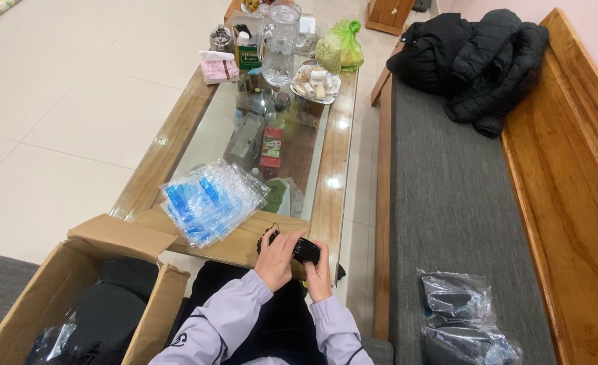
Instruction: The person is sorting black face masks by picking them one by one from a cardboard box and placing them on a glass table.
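At the near edge of the glass-topped table [339,145], both hands close together around a small black object [305,249], which rests against the wooden rim directly in front of the person's lap. The left hand [280,255] wraps over the object's left end with fingers curled down on it, while the right hand [318,270] closes on it from below and to the right; neither hand is open, and the object is pinched between them (its exact kind cannot be told, since the fingers cover much of it). Just ahead and left of the grip lies a fanned stack of clear plastic bags with blue print [207,199]; below and left of it stands an open cardboard box [126,240] holding dark items. To the right, well apart on the grey bench cushion [447,196], lie bagged dark items [461,318]. Judged from this pose, the object could slip off the table edge if either hand loosens, because only the rim supports it.
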